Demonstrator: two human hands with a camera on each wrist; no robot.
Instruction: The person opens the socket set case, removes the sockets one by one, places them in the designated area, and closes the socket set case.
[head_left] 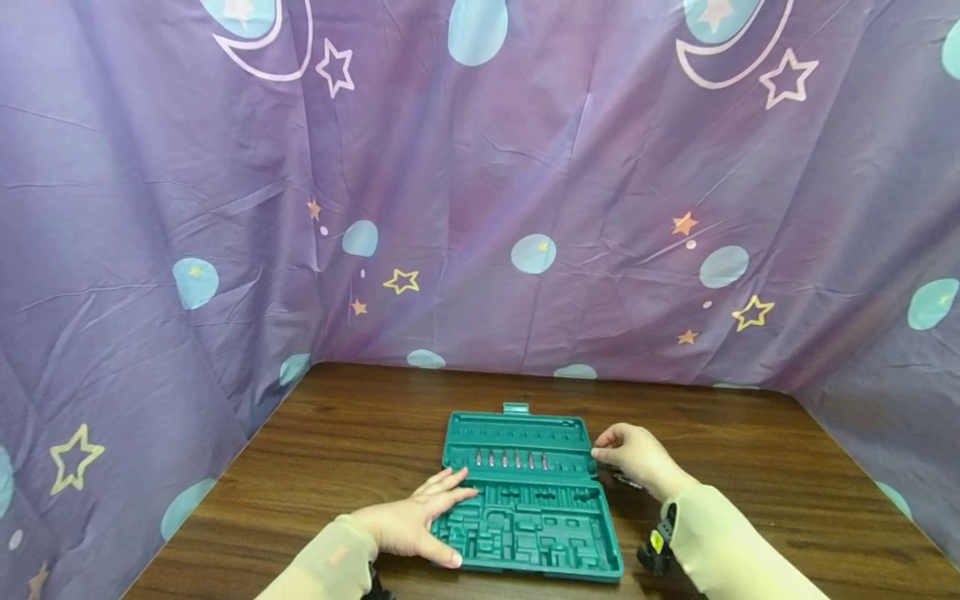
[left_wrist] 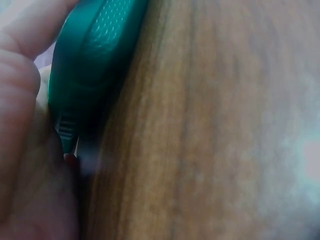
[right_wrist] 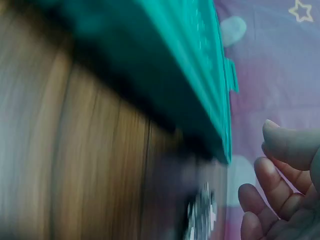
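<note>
A green plastic tool case [head_left: 540, 572] lies unfolded on the table, its lower half full of moulded recesses. Several small metal screwdriver bits [head_left: 512, 459] stand in a row in the far half. My left hand [head_left: 412, 521] rests on the case's left edge, fingers spread; the left wrist view shows it against the green side wall [left_wrist: 100, 50]. Beside the far half's right edge is my right hand [head_left: 637, 457], its fingers loosely bent. In the right wrist view nothing shows between those fingers [right_wrist: 295, 150]. Under this hand lie shiny metal pieces [right_wrist: 201, 215], blurred and partly hidden.
The dark wooden table [head_left: 337, 425] extends around the case on every side. Purple cloth [head_left: 480, 192] with moons and stars hangs behind the table and at both sides. A latch tab [head_left: 516, 408] sticks out from the case's far edge.
</note>
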